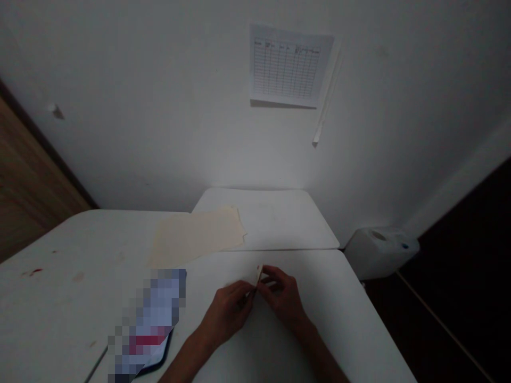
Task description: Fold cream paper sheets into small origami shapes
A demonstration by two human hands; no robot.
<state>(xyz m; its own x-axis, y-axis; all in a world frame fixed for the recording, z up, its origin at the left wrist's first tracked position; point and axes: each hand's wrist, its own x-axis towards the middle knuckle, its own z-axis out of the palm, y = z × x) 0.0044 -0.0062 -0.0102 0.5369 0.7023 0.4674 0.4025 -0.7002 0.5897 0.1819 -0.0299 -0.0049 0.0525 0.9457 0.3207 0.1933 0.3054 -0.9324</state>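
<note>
My left hand (229, 315) and my right hand (284, 298) meet over the white table (59, 298), fingers pinched together. Between them they hold a small pale piece of paper (258, 275) that stands up on edge, with a tiny red mark near its top. The light is dim, so the paper's exact shape is hard to make out. A stack of cream sheets (197, 234) lies on the table beyond the hands.
A blurred, dark-edged flat object (147, 324) lies left of my left hand. A second white table (275, 218) adjoins the wall. A printed chart (288, 66) hangs on the wall. A white box (379, 250) sits low at the right. Red spots (35, 272) mark the table's left.
</note>
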